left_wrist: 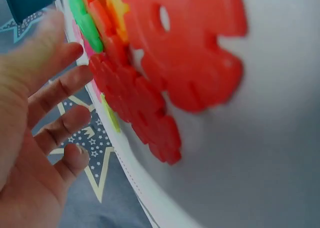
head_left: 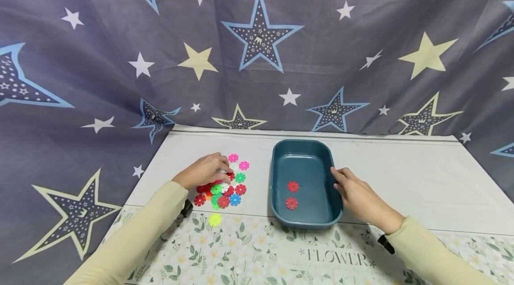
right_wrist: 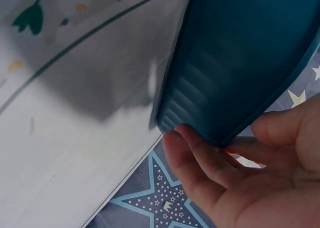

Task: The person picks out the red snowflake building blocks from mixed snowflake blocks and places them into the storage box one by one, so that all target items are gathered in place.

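Observation:
My left hand [head_left: 205, 171] is over a pile of snowflake-shaped plastic discs, its fingers loosely bent at a red disc [head_left: 230, 176]. In the left wrist view, the fingers are spread beside overlapping red discs [left_wrist: 132, 100], and nothing shows between them. Green disc [head_left: 216, 189], blue disc [head_left: 234, 200] and white ones lie in the same pile. To its right stands a dark teal plastic tub [head_left: 315, 187] with two red discs [head_left: 293, 186] on its floor. My right hand [head_left: 357, 193] holds the tub's right rim, thumb at the edge and fingers against the outer wall.
A yellow disc [head_left: 215, 220] lies nearest me, apart from the pile. Two pink discs [head_left: 233, 158] are at its far side. The white table [head_left: 385, 164] has a floral cloth [head_left: 249, 254] along its front. A grey star-print curtain [head_left: 160, 44] hangs behind.

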`<state>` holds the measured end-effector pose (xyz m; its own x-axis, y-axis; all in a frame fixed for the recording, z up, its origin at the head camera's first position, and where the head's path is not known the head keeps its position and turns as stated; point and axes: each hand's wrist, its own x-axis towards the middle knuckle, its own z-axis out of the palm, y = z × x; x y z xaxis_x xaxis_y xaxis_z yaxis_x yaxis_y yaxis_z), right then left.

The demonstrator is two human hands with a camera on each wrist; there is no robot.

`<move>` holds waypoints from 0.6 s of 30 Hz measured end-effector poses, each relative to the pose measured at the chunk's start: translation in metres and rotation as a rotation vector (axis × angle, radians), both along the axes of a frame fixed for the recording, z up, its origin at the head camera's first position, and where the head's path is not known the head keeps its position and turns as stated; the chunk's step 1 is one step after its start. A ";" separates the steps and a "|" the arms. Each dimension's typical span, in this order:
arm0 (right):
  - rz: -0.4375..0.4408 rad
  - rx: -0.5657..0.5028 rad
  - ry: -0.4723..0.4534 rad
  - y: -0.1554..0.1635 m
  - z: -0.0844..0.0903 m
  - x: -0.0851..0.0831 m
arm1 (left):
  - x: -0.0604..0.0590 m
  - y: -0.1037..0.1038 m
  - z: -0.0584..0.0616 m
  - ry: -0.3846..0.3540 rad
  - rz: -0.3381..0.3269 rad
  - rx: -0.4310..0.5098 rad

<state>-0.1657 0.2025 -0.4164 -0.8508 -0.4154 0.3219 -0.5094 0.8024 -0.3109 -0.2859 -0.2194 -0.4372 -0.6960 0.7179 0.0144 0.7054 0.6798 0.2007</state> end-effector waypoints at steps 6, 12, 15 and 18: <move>0.008 0.003 0.014 0.000 0.000 0.000 | 0.001 0.003 0.000 0.003 0.026 -0.008; 0.013 0.005 0.022 -0.001 0.000 0.000 | 0.008 0.008 0.004 -0.036 0.029 -0.008; 0.015 0.006 0.029 0.000 0.000 0.000 | 0.010 0.010 0.006 -0.083 0.045 0.008; 0.014 0.007 0.025 -0.001 0.000 0.001 | 0.011 0.011 0.005 -0.126 0.077 0.015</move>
